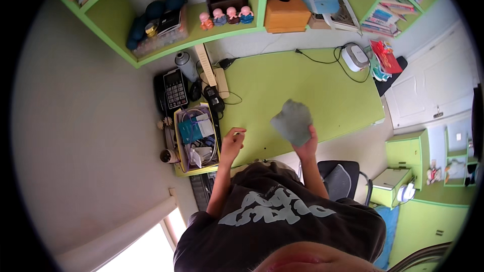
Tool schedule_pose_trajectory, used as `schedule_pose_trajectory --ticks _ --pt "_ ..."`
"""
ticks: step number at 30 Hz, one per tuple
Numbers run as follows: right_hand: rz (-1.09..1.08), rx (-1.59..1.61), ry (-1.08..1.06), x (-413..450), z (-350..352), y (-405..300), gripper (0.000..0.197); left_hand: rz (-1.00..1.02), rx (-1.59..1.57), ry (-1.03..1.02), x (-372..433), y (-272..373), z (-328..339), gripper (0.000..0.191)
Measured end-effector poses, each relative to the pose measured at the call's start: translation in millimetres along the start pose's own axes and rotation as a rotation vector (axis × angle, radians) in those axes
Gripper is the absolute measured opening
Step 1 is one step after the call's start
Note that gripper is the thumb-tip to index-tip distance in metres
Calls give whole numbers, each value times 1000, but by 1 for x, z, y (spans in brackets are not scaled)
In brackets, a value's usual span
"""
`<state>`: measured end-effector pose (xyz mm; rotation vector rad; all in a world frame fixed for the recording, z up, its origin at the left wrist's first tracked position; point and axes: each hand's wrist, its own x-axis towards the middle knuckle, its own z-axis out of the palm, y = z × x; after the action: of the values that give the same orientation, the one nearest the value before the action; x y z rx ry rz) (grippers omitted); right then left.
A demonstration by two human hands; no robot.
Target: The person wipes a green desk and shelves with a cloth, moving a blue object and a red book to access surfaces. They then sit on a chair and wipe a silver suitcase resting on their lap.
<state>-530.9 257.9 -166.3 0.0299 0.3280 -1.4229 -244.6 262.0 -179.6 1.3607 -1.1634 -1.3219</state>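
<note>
My right hand (308, 144) grips a grey cloth (293, 121) by its lower right edge. The cloth is spread out fairly flat, with an uneven upper outline, and appears over the green desk (264, 83). To the left, my left hand (232, 146) is over the desk's near edge with its fingers loosely curled and apart. I see nothing in it. Closest to that hand is an open box (217, 136) full of cables, a teal packet (190, 130) and a white plug-like piece (200, 156).
A desk phone (175, 90), a spray can (186, 65), a desk lamp (214, 79) and a black power adapter (214, 99) crowd the desk's left side. A white corded device (355, 57) sits at the far right corner. Shelves (223, 41) overhang the back; a chair (342, 177) stands right.
</note>
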Motion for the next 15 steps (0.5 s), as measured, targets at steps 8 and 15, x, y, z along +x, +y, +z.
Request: schedule_pose_trajectory --ticks 8,15 --pt "-491 -271 -135 8 133 -10 58 -127 110 -174 -3 6 24 28" --pt "-1177 -1247 -136 112 242 -7 39 -195 29 -203 -30 10 37 41"
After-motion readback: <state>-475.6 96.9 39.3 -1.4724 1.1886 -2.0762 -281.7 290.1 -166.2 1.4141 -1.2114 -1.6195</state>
